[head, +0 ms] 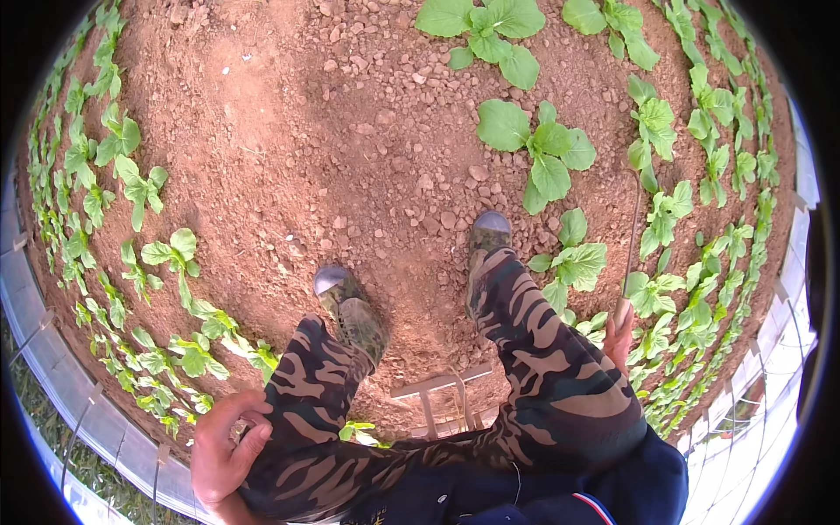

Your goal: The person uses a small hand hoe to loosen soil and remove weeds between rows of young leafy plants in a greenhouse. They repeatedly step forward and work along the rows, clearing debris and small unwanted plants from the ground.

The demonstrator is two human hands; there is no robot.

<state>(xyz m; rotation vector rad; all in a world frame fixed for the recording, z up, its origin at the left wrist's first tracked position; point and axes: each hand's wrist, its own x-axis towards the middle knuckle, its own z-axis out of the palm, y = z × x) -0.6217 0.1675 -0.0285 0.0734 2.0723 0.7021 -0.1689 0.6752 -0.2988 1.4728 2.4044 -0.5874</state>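
My right hand (618,338) is beside my right knee, closed around the wooden handle of a thin hand tool (631,246). The tool's slender metal shaft points away from me, and its slightly bent tip lies by the leaves of a young leafy plant (653,128). By my left knee, my left hand (230,440) is loosely curled, thumb apart from the fingers, with nothing visible in it. Its fingertips are at the camouflage trousers (308,387). Larger leafy seedlings (548,154) grow ahead of my right foot.
Both camouflage shoes (348,302) rest on cloddy brown soil (262,164). A low wooden stool (441,384) stands beneath me. Rows of seedlings (193,357) run along both sides. Pale sheeting (72,400) with cords borders the plot.
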